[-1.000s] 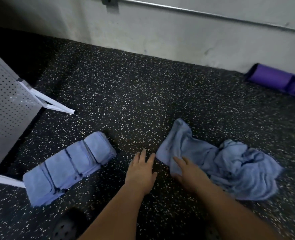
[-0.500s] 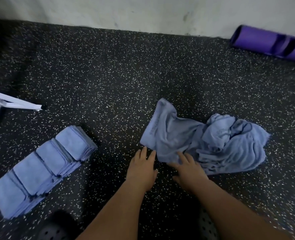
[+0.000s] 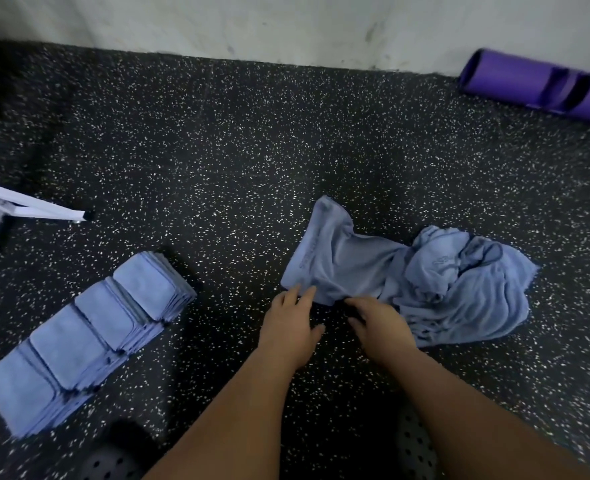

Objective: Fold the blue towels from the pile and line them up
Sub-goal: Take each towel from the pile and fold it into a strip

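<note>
- The folded towels (image 3: 89,330) lie in a slanting row of four on the floor (image 3: 238,161), towards its left side and just below a white frame (image 3: 33,209). The row is unchanged from a second ago.
- The left hand (image 3: 291,327) has slid forward. Its fingers (image 3: 304,294) are straight and slightly apart, and their tips now touch the near left corner of the loose towel (image 3: 335,261).
- The right hand (image 3: 381,323) lay flat on that towel half a second ago. Its fingers are now curled and seem to pinch the towel's near edge.
- The loose towel stretches out leftward from the pile (image 3: 466,282), still joined to it, right of the floor's middle.
- Judging from this, smoothing has turned into grasping, and the next fold is about to start.
- A purple mat (image 3: 543,88) lies by the wall at the floor's far right edge.
</note>
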A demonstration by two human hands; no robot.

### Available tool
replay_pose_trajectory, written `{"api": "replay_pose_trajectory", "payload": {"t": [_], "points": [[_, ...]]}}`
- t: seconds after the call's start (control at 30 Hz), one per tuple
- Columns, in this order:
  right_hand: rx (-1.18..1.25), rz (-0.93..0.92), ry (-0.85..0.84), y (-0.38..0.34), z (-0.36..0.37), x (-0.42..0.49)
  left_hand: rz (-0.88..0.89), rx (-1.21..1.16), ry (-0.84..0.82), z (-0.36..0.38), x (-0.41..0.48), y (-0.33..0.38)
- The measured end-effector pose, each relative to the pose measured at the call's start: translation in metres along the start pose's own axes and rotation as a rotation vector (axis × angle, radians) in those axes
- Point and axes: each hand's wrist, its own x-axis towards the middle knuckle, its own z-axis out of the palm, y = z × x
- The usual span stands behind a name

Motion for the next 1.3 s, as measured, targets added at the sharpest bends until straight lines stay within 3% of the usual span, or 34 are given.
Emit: {"api": "replay_pose_trajectory", "payload": {"t": [0.2,0.5,0.73,0.93,1.07,1.3], "points": [[0.162,-0.031,0.07,-0.014,-0.051,-0.019,0.121,-0.142,0.168,-0.039,-0.013,0.028],[0.274,-0.216,0.204,-0.056,-0.138,-0.076,0.104,-0.142,0.175,-0.109,-0.061,0.066],[0.147,-0.245,0.376,-0.076,-0.194,-0.129,0.202,-0.323,0.393,-0.157,-0.114,0.092],[0.119,-0.334,0.591,-0.097,-0.241,-0.171,0.421,-0.233,0.51,-0.209,-0.169,0.115],[0.089,-0.41,0.612,-0.104,-0.275,-0.204,0.542,-0.081,0.527,-0.246,-0.207,0.119],[0.114,-0.431,0.666,-0.105,-0.309,-0.243,0.515,-0.055,0.63,-0.291,-0.247,0.084]]}}
